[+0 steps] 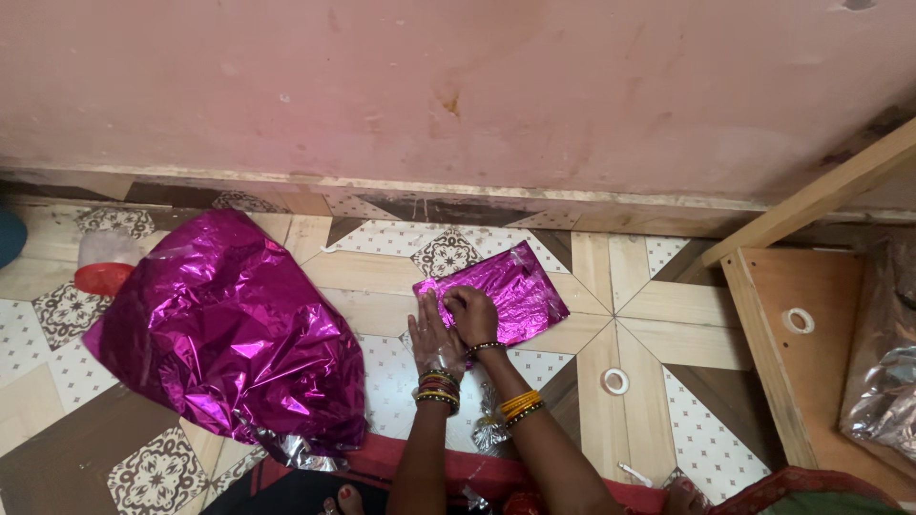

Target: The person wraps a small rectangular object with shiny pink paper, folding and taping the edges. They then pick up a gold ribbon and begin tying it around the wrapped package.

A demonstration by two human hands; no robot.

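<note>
A flat parcel wrapped in shiny magenta foil (506, 286) lies on the patterned floor tiles near the pink wall. My left hand (432, 336) presses flat on the parcel's near left edge, fingers spread. Close beside it, my right hand (472, 315) presses fingertips down on the same edge of the foil. Both wrists wear bangles. A large crumpled sheet of magenta foil (234, 329) sits on the floor to the left, apart from my hands.
A roll of clear tape (615, 381) lies on the tiles at right. A second tape roll (799, 320) rests on a wooden board (811, 381). Silver foil (887, 391) sits at far right. A red lid (103, 278) lies at left.
</note>
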